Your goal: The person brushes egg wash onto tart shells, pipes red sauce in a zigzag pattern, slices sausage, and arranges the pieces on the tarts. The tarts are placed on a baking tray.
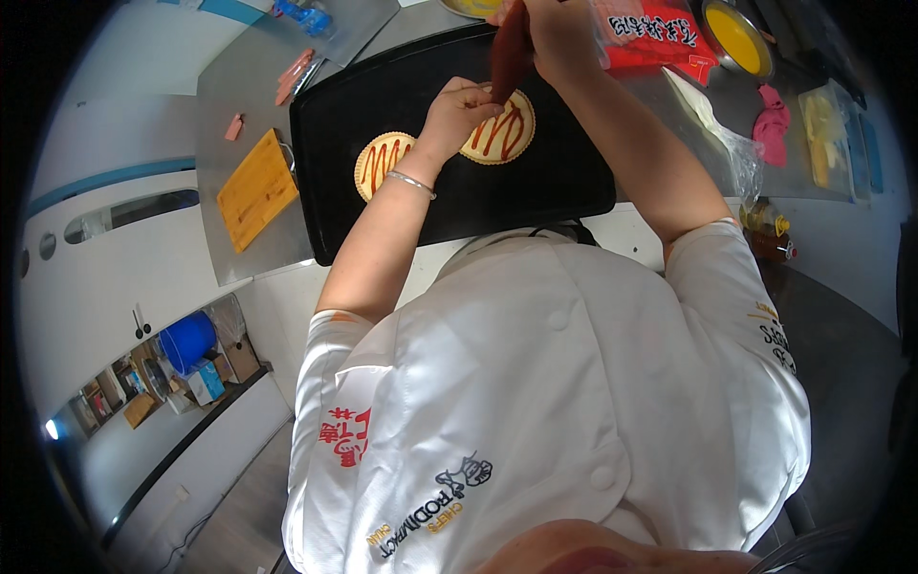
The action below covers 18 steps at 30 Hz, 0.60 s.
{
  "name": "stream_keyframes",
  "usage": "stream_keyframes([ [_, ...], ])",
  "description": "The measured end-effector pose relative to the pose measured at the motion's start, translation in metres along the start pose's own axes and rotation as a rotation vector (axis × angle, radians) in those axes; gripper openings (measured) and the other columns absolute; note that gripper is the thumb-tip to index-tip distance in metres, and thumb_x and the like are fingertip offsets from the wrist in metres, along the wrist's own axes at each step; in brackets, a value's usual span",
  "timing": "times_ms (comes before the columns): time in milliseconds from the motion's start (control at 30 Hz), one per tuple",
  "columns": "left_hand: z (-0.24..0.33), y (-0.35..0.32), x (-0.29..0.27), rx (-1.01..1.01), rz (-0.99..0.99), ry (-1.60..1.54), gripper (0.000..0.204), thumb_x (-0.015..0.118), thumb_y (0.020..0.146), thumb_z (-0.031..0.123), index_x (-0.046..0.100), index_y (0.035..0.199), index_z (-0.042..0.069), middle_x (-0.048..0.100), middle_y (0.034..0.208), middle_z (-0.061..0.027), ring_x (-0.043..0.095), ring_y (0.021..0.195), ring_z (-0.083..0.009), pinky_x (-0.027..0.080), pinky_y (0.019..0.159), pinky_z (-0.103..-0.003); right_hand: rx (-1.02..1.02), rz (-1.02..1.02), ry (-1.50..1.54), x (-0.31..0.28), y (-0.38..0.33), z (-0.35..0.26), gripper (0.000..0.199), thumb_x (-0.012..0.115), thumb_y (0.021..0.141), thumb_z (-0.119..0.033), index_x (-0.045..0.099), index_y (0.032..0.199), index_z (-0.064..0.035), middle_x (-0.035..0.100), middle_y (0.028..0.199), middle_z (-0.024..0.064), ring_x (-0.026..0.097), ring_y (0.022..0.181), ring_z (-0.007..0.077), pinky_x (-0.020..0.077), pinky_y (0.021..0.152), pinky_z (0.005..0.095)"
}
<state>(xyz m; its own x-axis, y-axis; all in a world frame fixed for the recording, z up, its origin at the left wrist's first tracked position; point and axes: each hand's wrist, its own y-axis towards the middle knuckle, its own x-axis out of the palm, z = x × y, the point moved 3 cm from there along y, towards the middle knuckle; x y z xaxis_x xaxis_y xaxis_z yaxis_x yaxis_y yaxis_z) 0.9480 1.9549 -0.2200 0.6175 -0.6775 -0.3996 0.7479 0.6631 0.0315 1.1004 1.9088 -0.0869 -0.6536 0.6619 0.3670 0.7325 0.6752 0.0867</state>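
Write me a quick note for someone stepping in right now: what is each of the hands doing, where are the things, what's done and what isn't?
Left hand: fingers rest on the near edge of the right round pastry tart shell, steadying it.
Right hand: gripping a dark red squeeze bag of sauce, its tip pointing down over that shell.
Both shells sit on the black rectangular baking tray; the left round pastry tart shell lies apart from the hands.
Done: red zigzag lines show on both shells.
Left: the right shell looks in progress; whether its lines are complete cannot be told.
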Motion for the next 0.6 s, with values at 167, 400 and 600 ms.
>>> stream_keyframes([
  [167, 0.004, 0.003, -0.004, 0.043, 0.051, 0.092, 0.014, 0.075, 0.080, 0.010, 0.071, 0.088, 0.000, 0.056, 0.095, -0.0059, 0.057, 0.086, -0.0170, 0.047, 0.077, -0.027, -0.005, 0.062, 0.064, -0.017, 0.013, 0.012, 0.017, 0.062, 0.088, -0.012, 0.054, 0.098, -0.0007, 0.059, 0.068, 0.0073, 0.059, 0.052, 0.0179, 0.0465, 0.045, 0.0284],
  [400, 0.017, 0.010, -0.013, 0.345, 0.186, 0.363, 0.013, 0.075, 0.075, 0.011, 0.067, 0.079, 0.002, 0.059, 0.086, -0.0098, 0.059, 0.084, -0.0275, 0.047, 0.072, -0.036, 0.095, 0.057, 0.327, -0.066, 0.021, 0.030, 0.015, 0.058, 0.092, -0.017, 0.057, 0.100, -0.0054, 0.060, 0.081, 0.0093, 0.062, 0.072, 0.0218, 0.0500, 0.065, 0.0345],
  [600, 0.010, -0.001, -0.012, 0.478, 0.124, 0.416, 0.013, 0.072, 0.074, 0.009, 0.061, 0.080, 0.005, 0.057, 0.089, -0.0084, 0.056, 0.090, -0.0298, 0.040, 0.075, -0.039, 0.344, 0.246, 0.419, -0.114, -0.012, 0.036, 0.028, 0.054, 0.097, -0.024, 0.052, 0.116, -0.0030, 0.066, 0.102, 0.0181, 0.065, 0.094, 0.0288, 0.0539, 0.083, 0.0416],
])
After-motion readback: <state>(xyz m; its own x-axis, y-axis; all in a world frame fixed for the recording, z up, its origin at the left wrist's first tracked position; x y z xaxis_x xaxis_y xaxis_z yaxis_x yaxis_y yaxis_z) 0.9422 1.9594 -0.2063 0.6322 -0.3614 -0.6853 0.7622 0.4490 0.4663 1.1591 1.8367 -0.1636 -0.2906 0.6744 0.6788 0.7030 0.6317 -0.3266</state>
